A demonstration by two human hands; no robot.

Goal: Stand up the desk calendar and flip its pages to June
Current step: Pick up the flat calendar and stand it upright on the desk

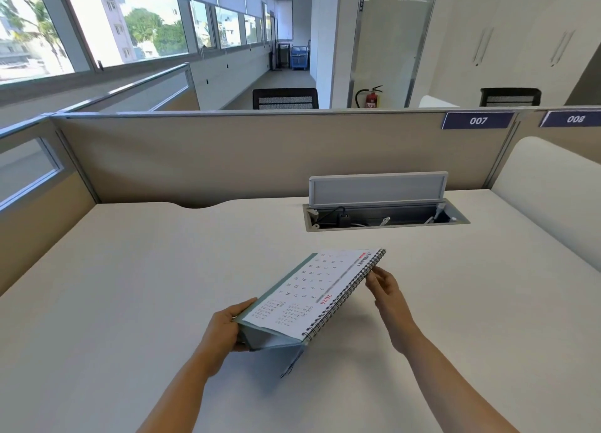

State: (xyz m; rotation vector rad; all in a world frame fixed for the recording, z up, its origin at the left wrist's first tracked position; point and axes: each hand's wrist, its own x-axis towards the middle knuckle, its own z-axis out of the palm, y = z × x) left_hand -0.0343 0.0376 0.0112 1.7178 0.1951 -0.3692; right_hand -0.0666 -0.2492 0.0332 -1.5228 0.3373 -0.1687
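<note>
A spiral-bound desk calendar [312, 294] with a grey-green card stand is held tilted above the white desk [130, 286]. Its top page reads JANUARY 2026, turned sideways to me, with the wire binding along the right edge. My left hand [227, 330] grips the near left corner of the stand, thumb on top. My right hand [385, 286] pinches the spiral edge near its far end. The stand's flaps are partly unfolded below the near corner, and a shadow lies on the desk under them.
An open cable box [383, 216] with its grey lid [377, 188] raised sits in the desk beyond the calendar. Beige partition walls [227, 159] close the far and left sides. A white curved divider [553, 198] rises on the right.
</note>
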